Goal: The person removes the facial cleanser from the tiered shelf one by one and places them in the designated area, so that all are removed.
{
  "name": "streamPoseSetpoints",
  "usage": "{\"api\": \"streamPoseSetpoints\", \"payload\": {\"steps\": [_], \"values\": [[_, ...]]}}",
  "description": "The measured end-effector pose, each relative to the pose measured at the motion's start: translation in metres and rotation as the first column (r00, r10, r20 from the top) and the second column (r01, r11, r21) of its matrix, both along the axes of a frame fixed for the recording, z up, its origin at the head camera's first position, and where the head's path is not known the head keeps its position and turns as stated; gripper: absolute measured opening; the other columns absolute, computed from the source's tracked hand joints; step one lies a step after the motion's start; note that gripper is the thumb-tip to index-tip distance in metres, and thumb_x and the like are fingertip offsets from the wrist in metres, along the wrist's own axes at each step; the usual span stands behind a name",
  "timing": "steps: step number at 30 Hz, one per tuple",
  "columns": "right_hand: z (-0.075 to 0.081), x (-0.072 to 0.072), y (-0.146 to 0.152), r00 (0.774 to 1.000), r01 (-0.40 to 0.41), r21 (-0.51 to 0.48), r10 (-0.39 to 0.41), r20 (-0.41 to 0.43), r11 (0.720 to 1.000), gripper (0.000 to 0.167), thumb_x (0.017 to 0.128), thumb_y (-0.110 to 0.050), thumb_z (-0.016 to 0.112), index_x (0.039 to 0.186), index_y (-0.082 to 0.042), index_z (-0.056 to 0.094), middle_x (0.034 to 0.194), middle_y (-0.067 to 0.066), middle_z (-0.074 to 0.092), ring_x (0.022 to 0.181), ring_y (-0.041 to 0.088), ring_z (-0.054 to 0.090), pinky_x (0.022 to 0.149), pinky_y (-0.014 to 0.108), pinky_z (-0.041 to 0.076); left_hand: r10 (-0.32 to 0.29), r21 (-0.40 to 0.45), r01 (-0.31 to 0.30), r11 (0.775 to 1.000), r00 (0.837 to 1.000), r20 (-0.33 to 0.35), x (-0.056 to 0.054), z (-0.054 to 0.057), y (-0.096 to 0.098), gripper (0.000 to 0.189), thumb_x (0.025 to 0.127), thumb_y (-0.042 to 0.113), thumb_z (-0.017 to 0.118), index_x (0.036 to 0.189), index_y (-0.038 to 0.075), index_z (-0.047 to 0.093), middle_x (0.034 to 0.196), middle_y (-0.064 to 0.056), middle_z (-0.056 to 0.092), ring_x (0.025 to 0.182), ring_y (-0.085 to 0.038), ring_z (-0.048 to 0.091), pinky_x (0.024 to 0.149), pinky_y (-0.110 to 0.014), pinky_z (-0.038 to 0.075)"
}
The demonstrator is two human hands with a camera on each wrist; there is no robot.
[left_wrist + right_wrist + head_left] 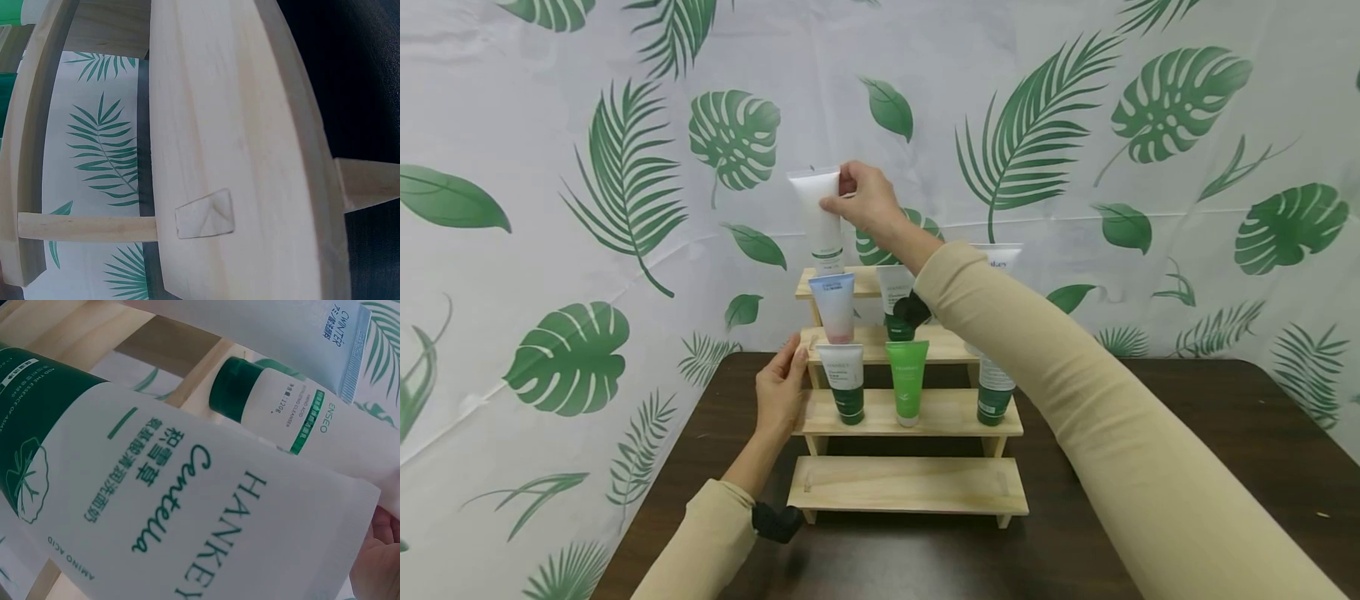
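Observation:
At the top left, my right hand [868,200] pinches a white facial cleanser tube [820,217] near its flat upper end. The tube stands upright over the left end of the top shelf; its green cap [234,387] shows in the right wrist view. Below, my left hand [778,392] grips the left end of a tier of the wooden display stand [910,483], its fingertips at the shelf edge. A blue-and-pink tube [835,304] stands in front of the held tube. A white-and-green Hankey tube [156,487] fills the right wrist view's foreground.
A white-and-green tube [842,379], a bright green tube [907,379] and another white-and-green tube [996,387] line the third tier. One more tube [895,292] is behind them, partly covered by the right wrist's black strap. Under the stand is a dark table [1150,433]; a leaf-print cloth [925,100] hangs behind.

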State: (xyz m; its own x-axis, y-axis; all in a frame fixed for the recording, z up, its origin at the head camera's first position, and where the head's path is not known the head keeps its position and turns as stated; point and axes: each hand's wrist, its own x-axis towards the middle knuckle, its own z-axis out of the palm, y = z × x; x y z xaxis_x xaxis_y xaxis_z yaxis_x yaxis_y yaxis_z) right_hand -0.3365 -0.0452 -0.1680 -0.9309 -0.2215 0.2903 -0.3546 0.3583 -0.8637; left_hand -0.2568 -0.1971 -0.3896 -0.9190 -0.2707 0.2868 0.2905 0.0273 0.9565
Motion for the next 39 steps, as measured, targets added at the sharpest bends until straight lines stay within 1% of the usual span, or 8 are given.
{"api": "streamPoseSetpoints", "payload": {"steps": [8,15,23,27,31,39], "values": [[-0.001,-0.003,-0.001,1.0,0.015,-0.011,-0.015,0.003,1.0,0.033,0.09,-0.01,0.064,0.12,-0.003,0.053,0.114,0.011,0.057,0.1,0.018,0.055,0.087,0.026,0.054,-0.013,0.005,0.013,1.0,1.0,-0.001,0.0,0.0,-0.001,0.04,0.097,0.011,0.052,0.134,-0.003,0.047,0.139,-0.019,0.046,0.126,-0.028,0.046,0.086,-0.008,0.048],[-0.001,-0.002,0.0,0.999,0.034,-0.01,-0.034,-0.002,0.999,0.032,0.089,-0.01,0.064,0.119,-0.003,0.053,0.112,0.01,0.057,0.098,0.017,0.054,0.087,0.026,0.055,0.001,0.001,-0.001,1.0,1.0,-0.001,-0.001,0.0,0.001,0.041,0.096,0.011,0.054,0.134,-0.004,0.048,0.138,-0.019,0.047,0.126,-0.028,0.047,0.086,-0.008,0.048],[-0.002,0.0,0.001,0.998,0.049,-0.007,-0.049,-0.045,0.999,0.031,0.088,-0.01,0.066,0.116,-0.004,0.054,0.108,0.01,0.058,0.094,0.017,0.054,0.082,0.024,0.056,0.002,0.01,-0.002,1.0,1.0,-0.005,-0.001,0.0,0.001,0.04,0.097,0.01,0.053,0.134,-0.004,0.048,0.139,-0.017,0.047,0.126,-0.026,0.046,0.085,-0.007,0.048],[-0.002,0.002,0.006,0.994,0.064,0.002,-0.064,-0.094,0.998,0.028,0.088,-0.01,0.066,0.113,-0.004,0.055,0.106,0.01,0.06,0.094,0.016,0.057,0.08,0.022,0.056,-0.007,0.017,0.007,1.0,1.0,0.003,-0.001,0.0,0.002,0.041,0.097,0.01,0.052,0.134,-0.005,0.046,0.14,-0.017,0.046,0.126,-0.026,0.046,0.086,-0.009,0.048],[0.001,0.005,0.012,0.989,0.074,-0.016,-0.076,-0.129,0.997,0.027,0.088,-0.01,0.066,0.112,-0.003,0.056,0.105,0.011,0.061,0.094,0.017,0.06,0.079,0.021,0.056,-0.004,0.014,0.003,1.0,1.0,0.006,0.0,0.0,0.002,0.041,0.097,0.01,0.053,0.134,-0.005,0.047,0.14,-0.017,0.045,0.126,-0.027,0.046,0.086,-0.009,0.048],[0.013,0.017,0.025,0.986,0.061,-0.087,-0.073,-0.15,0.994,0.028,0.087,-0.008,0.067,0.112,-0.002,0.056,0.107,0.011,0.064,0.093,0.016,0.061,0.079,0.021,0.056,0.006,0.0,-0.006,1.0,1.0,0.021,0.001,0.002,0.001,0.04,0.097,0.012,0.052,0.134,-0.003,0.047,0.139,-0.016,0.047,0.126,-0.025,0.046,0.086,-0.006,0.046]]}}
